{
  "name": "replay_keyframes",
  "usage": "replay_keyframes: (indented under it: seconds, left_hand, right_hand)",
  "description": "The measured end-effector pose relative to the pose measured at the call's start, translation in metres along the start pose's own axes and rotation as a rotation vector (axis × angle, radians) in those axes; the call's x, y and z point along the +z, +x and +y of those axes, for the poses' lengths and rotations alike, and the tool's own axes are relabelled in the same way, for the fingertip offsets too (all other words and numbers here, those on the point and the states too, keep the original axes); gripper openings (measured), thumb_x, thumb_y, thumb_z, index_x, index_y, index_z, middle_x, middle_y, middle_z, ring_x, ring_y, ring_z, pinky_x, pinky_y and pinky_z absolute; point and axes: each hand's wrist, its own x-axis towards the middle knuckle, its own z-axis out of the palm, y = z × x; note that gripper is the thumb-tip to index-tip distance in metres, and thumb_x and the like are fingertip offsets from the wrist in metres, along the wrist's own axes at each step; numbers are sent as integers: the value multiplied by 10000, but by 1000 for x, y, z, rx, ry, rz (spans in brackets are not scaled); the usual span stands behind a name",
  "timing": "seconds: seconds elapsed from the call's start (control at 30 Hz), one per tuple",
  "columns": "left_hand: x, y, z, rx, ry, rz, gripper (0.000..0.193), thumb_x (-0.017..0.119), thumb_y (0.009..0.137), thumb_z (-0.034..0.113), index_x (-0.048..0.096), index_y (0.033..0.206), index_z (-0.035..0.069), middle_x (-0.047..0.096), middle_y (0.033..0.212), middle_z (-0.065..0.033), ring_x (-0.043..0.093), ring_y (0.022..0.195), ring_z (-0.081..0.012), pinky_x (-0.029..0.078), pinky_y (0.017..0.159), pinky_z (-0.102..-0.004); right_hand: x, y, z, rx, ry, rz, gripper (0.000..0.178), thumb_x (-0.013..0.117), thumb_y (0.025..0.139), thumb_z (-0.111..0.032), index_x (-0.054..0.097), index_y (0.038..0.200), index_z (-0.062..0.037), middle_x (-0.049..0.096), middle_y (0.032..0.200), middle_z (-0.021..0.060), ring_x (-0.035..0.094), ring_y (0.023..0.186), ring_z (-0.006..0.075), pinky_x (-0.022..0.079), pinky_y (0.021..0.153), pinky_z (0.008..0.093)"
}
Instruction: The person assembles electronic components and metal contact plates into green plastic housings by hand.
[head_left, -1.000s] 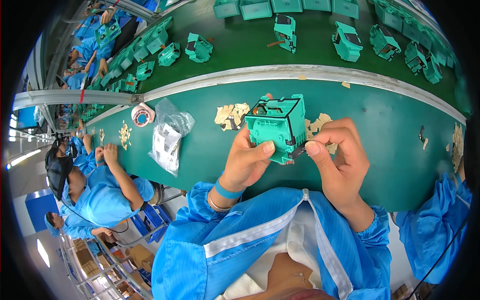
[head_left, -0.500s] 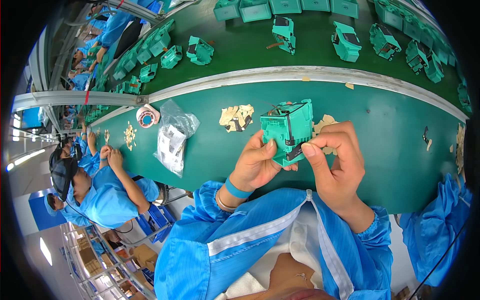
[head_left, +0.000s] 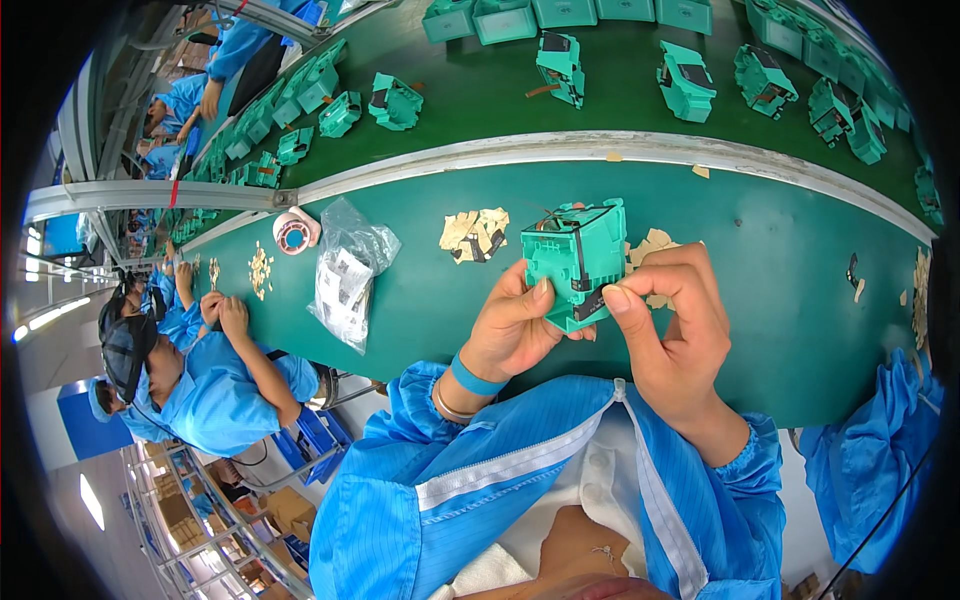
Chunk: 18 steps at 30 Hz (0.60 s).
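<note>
Your left hand (head_left: 515, 318) grips the green housing (head_left: 600, 250) above the bench (head_left: 790, 320), thumb on its near side. Your right hand (head_left: 682, 325) pinches one end of the black strip (head_left: 589, 304) at the housing's lower right. Beyond lie paper scraps (head_left: 468, 232); a bag (head_left: 345, 280) and a tape roll (head_left: 305, 223) lie to the left.

Lettering: none I can read from here | plastic bag (head_left: 372, 240) on counter (head_left: 780, 350): white slips (head_left: 347, 285) inside, too small to read
</note>
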Motion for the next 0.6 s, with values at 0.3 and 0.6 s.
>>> replay_keyframes:
  seconds: [0.3, 0.6]
  left_hand:
    - [0, -1, 0, 3, 7, 2, 564, 614, 876, 206, 331, 1319, 3, 582, 1083, -168, 642, 809, -248, 552, 703, -404]
    - [6, -1, 3, 19, 106, 32, 633, 688, 817, 285, 378, 1287, -5, 559, 1136, -161, 608, 983, -256, 558, 733, -367]
  right_hand:
    - [-2, 0, -1, 28, 11, -24, 134, 708, 742, -7, 588, 800, -24, 570, 763, 73, 526, 698, 195, 413, 612, 289]
    - [-3, 0, 1, 99, 135, -63, 225, 765, 674, -26, 584, 809, -21, 567, 790, 78, 537, 722, 175, 437, 617, 279]
